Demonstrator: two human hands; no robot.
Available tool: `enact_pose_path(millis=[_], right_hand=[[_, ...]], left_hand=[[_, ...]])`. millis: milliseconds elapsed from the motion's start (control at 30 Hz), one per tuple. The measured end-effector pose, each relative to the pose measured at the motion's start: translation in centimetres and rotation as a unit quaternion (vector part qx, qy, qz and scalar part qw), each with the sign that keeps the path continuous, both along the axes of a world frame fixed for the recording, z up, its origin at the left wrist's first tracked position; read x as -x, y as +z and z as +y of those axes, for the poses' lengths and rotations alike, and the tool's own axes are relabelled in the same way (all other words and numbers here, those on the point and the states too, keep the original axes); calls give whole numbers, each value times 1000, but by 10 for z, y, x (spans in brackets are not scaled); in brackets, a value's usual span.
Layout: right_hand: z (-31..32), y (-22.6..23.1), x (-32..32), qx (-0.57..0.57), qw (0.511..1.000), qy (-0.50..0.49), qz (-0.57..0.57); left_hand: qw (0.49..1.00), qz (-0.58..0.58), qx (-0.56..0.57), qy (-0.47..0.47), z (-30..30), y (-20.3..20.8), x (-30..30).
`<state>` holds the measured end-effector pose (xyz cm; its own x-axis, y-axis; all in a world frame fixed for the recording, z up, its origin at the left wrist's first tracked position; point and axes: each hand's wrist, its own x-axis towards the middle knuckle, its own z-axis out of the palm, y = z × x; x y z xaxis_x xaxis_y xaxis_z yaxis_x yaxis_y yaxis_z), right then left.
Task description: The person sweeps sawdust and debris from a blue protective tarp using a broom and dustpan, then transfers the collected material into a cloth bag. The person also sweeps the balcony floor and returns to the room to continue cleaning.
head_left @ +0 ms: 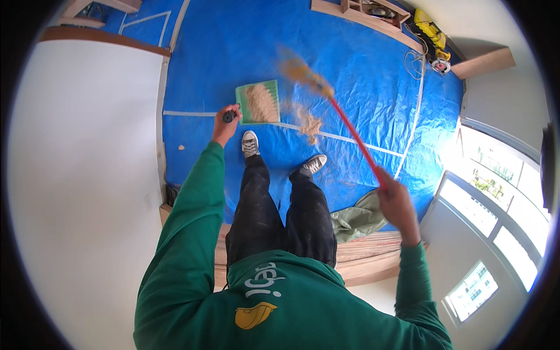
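My left hand (226,123) is closed around the dark handle end of a green dustpan (240,98), whose pan rests on the blue floor sheet. A heap of pale sawdust (261,104) lies in the pan. In my right hand (398,205) is the red handle of a broom (357,139), fingers wrapped round it. Its yellowish bristles, smeared by motion, are off to the far right of the dustpan. Between the dustpan and the broom, more loose sawdust (310,125) is scattered on the sheet, just beyond my right shoe.
Blue sheeting (216,52) with white tape seams covers the floor. A white wall (87,128) rises at left. Far right are a wooden tray (376,13) of tools, a yellow power tool (430,29) and its cord. Behind my legs lie wooden boards (373,248) and a grey-green cloth (359,219).
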<state>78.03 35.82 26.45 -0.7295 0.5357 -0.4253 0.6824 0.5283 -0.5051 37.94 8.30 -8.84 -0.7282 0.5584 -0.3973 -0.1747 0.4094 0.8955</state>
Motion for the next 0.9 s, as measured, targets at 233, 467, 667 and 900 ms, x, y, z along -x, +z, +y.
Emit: enact_pose_path(millis=[233,467,667,900], right_hand=[[130,-226,176,-111,984,136,-16],[91,-298,150,-53,928,228,-290],[-12,-187,28,-9,969,103,-226],[-161,-11,-63,102,948,-276,-121]], left_hand=[[999,-42,-4,14,-10,-1,14],[998,-34,47,-22,-18,11,33],[997,-34,42,-50,-24,19,34],[969,91,23,-227,-14,42,49]])
